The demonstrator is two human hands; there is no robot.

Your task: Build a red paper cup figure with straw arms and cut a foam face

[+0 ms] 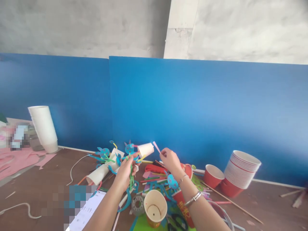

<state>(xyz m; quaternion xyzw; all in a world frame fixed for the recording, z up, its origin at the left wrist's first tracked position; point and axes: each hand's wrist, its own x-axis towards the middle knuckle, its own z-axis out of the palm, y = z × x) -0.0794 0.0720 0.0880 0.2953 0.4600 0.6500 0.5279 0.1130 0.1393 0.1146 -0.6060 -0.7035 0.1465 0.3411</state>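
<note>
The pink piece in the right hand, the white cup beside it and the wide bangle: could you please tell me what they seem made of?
Pink piece: matte, perhaps paper or thin plastic, going by its flat, dull look. White cup: smooth, low-sheen, probably paper, by its tapered disposable-cup shape. Wide bangle: likely polished metal, given its silvery highlights.

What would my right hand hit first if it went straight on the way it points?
Likely the white cup ahead of the right hand, though depth is unclear.
</note>
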